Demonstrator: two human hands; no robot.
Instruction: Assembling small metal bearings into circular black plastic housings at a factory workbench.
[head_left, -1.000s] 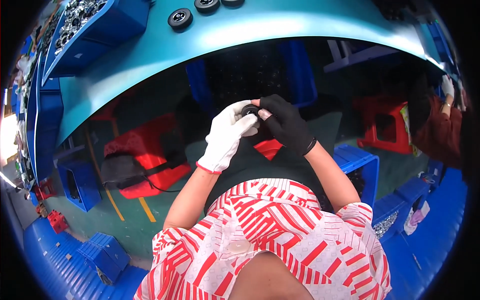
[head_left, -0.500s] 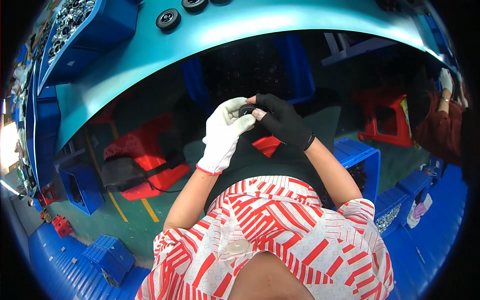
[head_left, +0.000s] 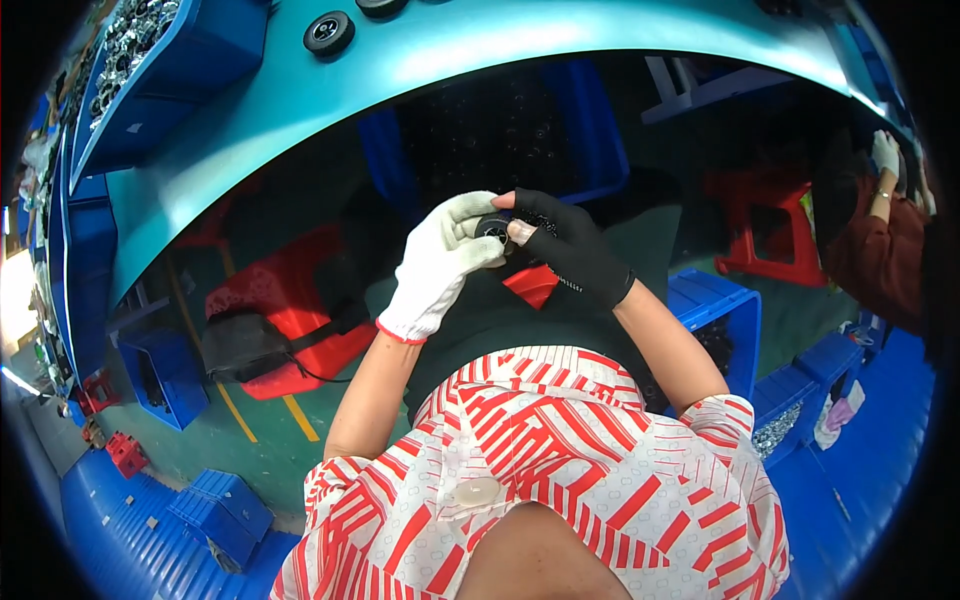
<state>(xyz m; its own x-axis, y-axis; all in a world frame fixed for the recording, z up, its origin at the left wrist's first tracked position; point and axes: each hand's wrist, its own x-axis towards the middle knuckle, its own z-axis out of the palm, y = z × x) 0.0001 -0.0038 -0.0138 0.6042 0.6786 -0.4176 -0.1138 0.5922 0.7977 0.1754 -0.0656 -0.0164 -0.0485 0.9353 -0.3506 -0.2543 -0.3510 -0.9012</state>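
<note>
Between my two hands, over my lap, is a small black wheel (head_left: pixel 494 229) with a spoked hub. My left hand (head_left: pixel 438 258), in a white knit glove with a red cuff, is closed on the wheel's left side. From the right, my right hand (head_left: pixel 575 248), in a black glove with bare fingertips, pinches it with the thumb on its face. The fingers cover part of the rim. Beyond, a similar black wheel (head_left: pixel 329 34) lies on the turquoise table (head_left: pixel 480 40), with more cut off by the upper edge.
A blue bin (head_left: pixel 600 150) with dark small parts sits under the table edge. At upper left stands a blue bin (head_left: pixel 215 65) of shiny metal parts. Red stools (head_left: pixel 320 350) are at left and right (head_left: pixel 765 235). A co-worker's gloved hand (head_left: pixel 886 152) shows at far right.
The wheel has turned so that more of its spoked face shows. My left hand has shifted slightly left and down; both hands still hold the wheel.
</note>
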